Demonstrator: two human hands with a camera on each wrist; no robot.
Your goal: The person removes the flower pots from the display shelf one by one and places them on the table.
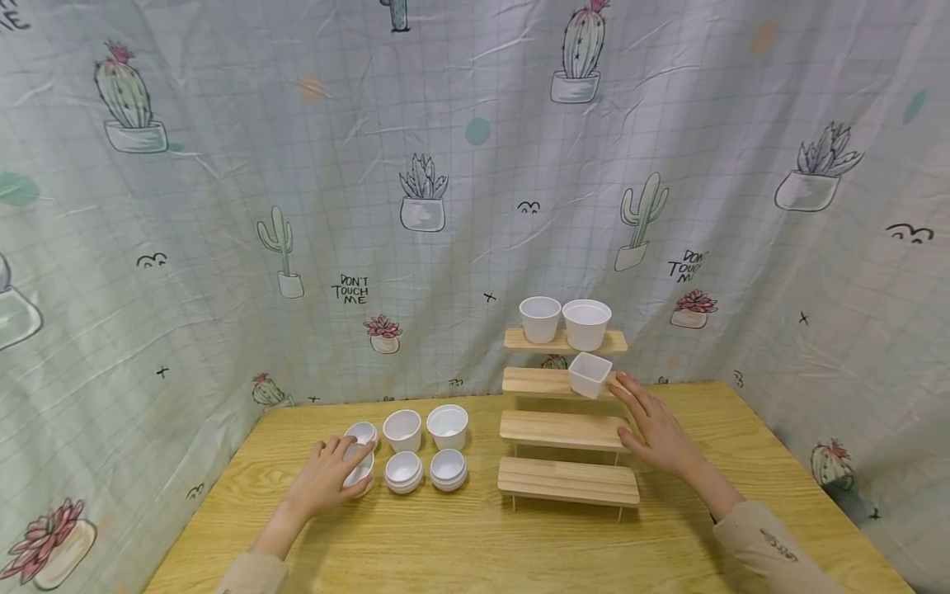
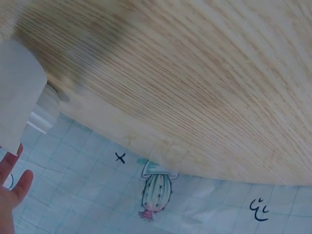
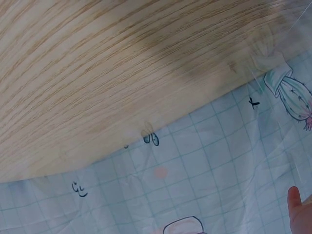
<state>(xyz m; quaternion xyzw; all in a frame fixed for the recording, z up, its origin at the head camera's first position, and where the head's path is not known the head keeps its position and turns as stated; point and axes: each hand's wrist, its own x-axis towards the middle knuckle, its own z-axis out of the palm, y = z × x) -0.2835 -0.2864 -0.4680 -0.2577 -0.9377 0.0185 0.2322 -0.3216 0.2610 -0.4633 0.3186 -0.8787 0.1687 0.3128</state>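
In the head view, six cups (image 1: 449, 474) stand mouth-up near the tabletop's (image 1: 445, 544) back left corner, probably grouped for easy reach. The left hand (image 1: 326, 478) spreads thumb and forefinger about the near left one, a span that suits its width; whether they pinch it I cannot tell. At the rack's (image 1: 567, 481) second-highest step, the square cup (image 1: 590, 379) sits by the right end; the right hand's (image 1: 659, 433) fingers spread wide beside it, perhaps to steady it, contact unclear. The left wrist view crops the fingers beside a blurred white shape (image 2: 19, 92). The right wrist view catches only a sliver of hand, no cup.
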